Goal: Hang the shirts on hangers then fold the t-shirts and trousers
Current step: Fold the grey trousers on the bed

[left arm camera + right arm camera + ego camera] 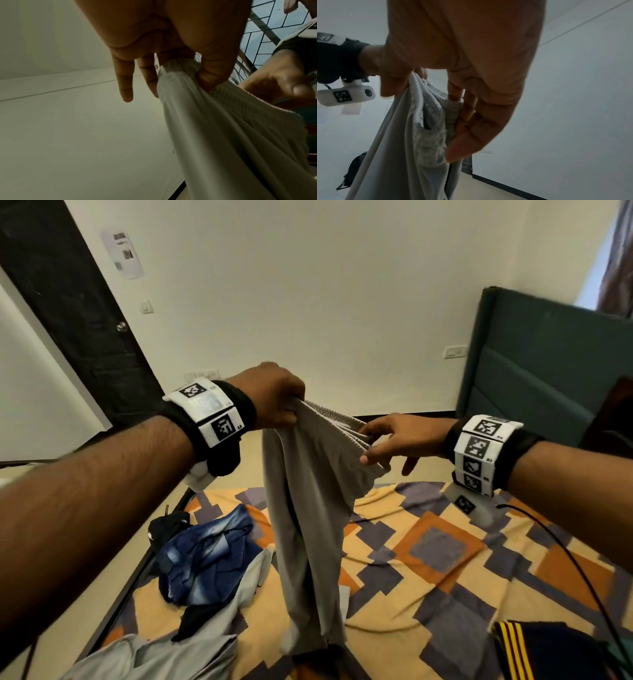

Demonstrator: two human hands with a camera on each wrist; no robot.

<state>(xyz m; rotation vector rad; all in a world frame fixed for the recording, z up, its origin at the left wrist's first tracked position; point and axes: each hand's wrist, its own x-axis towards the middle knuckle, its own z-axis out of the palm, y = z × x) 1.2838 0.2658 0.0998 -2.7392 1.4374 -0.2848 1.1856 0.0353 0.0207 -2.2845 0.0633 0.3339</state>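
Note:
Grey trousers [308, 508] hang in the air above the bed, their legs trailing down onto the sheet. My left hand [287, 409] grips a bunched end of the ribbed waistband; in the left wrist view the thumb and fingers [211, 79] are curled round the cloth [223, 135]. My right hand [371, 440] holds the other side of the waistband a little lower. In the right wrist view the right hand [428, 108] has the gathered waistband [423, 135] between its thumb and its nearly straight fingers.
The bed's orange, yellow and purple patterned sheet [445, 542] lies below. On it lie a blue denim garment [205, 556], a pale grey garment [154, 652], a black item [168, 525] and a dark yellow-striped garment [534, 652]. A teal headboard [548, 371] stands at right, where a black cable [565, 556] also crosses the sheet.

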